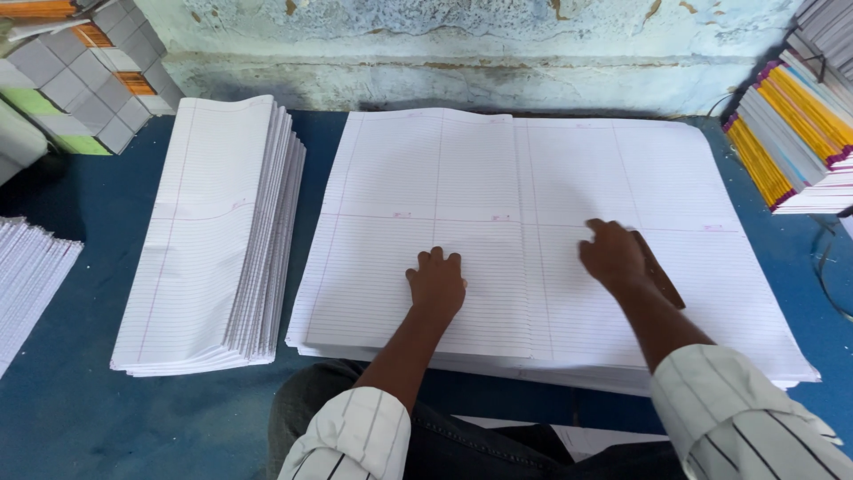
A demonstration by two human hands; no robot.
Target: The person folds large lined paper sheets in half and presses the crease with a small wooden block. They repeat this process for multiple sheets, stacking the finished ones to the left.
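A thick stack of large ruled white sheets (533,169) lies flat on the blue table (80,418) in front of me. My left hand (436,281) rests on the top sheet near its front middle, fingers curled under, holding nothing. My right hand (613,256) presses down on the sheet to the right and grips a flat brown wooden stick (662,276), which pokes out past the hand toward the right. Both sleeves are white with thin stripes.
A stack of folded ruled sheets (213,240) sits to the left. More folded sheets (27,276) lie at the far left edge. Bound notebooks with coloured edges (795,133) pile at the right, wrapped bundles (80,80) at the back left. A worn wall runs behind.
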